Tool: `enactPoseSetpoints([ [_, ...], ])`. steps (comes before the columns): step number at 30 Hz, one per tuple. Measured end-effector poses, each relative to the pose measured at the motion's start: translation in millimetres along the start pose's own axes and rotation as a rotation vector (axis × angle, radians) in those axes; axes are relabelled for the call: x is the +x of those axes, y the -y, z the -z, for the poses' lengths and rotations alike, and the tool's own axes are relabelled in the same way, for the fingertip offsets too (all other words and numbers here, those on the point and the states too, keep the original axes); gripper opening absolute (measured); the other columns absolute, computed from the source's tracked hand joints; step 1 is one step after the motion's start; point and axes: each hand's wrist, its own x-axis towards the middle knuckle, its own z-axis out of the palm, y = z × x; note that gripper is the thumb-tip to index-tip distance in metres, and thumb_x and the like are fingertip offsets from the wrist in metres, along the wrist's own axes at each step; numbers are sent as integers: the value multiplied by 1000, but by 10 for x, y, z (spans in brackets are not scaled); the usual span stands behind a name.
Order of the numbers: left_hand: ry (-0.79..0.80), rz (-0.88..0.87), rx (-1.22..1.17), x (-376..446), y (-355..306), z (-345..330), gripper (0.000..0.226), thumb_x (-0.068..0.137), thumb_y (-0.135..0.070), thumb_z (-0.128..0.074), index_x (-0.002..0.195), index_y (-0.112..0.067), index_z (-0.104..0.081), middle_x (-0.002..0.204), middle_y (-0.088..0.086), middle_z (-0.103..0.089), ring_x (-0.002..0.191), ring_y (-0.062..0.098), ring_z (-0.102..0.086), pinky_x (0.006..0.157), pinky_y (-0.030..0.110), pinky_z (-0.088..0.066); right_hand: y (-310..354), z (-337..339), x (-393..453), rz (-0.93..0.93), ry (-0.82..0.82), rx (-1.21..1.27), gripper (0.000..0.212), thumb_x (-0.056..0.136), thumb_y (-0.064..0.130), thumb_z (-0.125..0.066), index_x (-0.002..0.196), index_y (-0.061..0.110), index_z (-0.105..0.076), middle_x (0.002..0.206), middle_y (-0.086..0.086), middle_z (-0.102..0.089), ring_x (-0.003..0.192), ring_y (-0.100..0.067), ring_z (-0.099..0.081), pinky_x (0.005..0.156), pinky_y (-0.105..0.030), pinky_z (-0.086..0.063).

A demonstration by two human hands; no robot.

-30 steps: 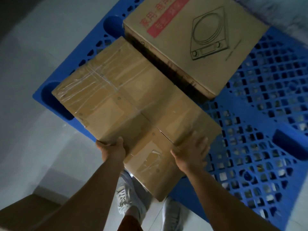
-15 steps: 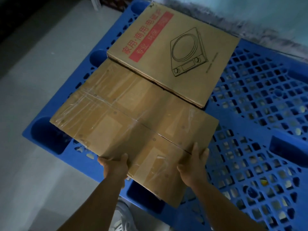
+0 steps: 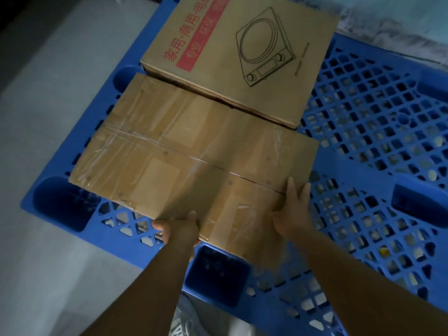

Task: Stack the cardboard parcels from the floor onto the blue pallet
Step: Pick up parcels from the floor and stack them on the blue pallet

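taped parcel [image 3: 194, 161] now farther onto blue pallet [image 3: 363, 141], near edge gripped by left hand [image 3: 180, 229] and right hand [image 3: 294, 209]

Dim overall, bluish cast, low contrast. Light seems to come from upper right: wall [image 3: 397, 18] strip there is brightest, w/ smeared soft detail. Top-left corner nearly black. Soft glare off tape on the taped parcel [image 3: 194, 161]; forearm shadows darken its near half. Wide-angle bend at edges, pallet [image 3: 363, 146] grid lines curve. Centre fairly sharp, print on the printed box [image 3: 242, 52] legible. Bottom edge soft, noisy.
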Motion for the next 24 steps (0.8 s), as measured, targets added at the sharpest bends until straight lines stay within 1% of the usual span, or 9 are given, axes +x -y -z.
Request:
enactPoseSetpoints([
  [2,20,1,-20,-32,2,14,77,86,-29,-68,139,-27,-11,118,20,-51,95,45,-63,65,44,-55,8,17,-10,-14,11,22,90,92,17,-57,153,25,8,154,-9,32,147,-35,-5,112,-47,-25],
  [6,21,-13,-25,-143,19,25,99,81,-40,-69,149,-24,0,135,21,-46,113,47,-54,93,57,-48,61,48,-100,-16,6,53,92,91,28,-62,153,26,6,156,-12,26,147,-35,-2,114,-49,-25],
  [9,41,-16,-53,-366,32,103,96,85,-47,-63,151,-31,5,143,20,-40,122,45,-46,97,59,-41,190,82,-302,24,-16,34,85,93,41,-56,154,19,0,159,-13,16,148,-31,2,117,-47,-21],
  [11,67,-86,-84,-555,36,178,84,90,-46,-57,153,-30,-3,151,12,-33,128,40,-42,95,50,-41,306,122,-477,66,14,30,75,97,41,-47,153,11,-7,161,-12,7,148,-28,0,117,-43,-18],
  [13,56,-153,-105,-722,44,270,71,93,-46,-52,152,-30,-16,152,6,-36,128,35,-44,90,40,-40,406,155,-649,91,40,118,72,98,42,-42,153,14,-5,162,-7,-2,147,-24,-10,115,-38,-19],
  [16,26,-177,-199,-1015,35,498,58,93,-50,-51,145,-30,-35,141,2,-51,121,31,-54,99,45,-44,533,205,-917,144,61,228,70,98,45,-40,154,20,-6,161,-1,-8,146,-22,-16,115,-38,-21],
  [19,7,-262,-241,-1278,97,806,44,98,-42,-45,132,-15,-53,128,12,-60,115,33,-57,97,43,-46,662,232,-1221,195,92,246,67,98,49,-37,153,20,-13,159,-2,-20,143,-23,-28,114,-39,-27],
  [21,3,-309,-283,-1418,206,1020,47,99,-44,-41,126,-10,-56,126,14,-61,117,34,-56,99,45,-45,755,209,-1448,253,112,241,63,98,48,-37,151,18,-21,155,-3,-30,139,-22,-35,112,-38,-31],
  [24,-21,-276,-395,-1523,444,1348,37,94,-54,-43,108,-25,-62,106,-8,-64,112,23,-59,102,46,-43,885,96,-1762,317,159,212,55,100,44,-36,148,16,-32,150,-4,-39,136,-22,-39,111,-38,-31],
])
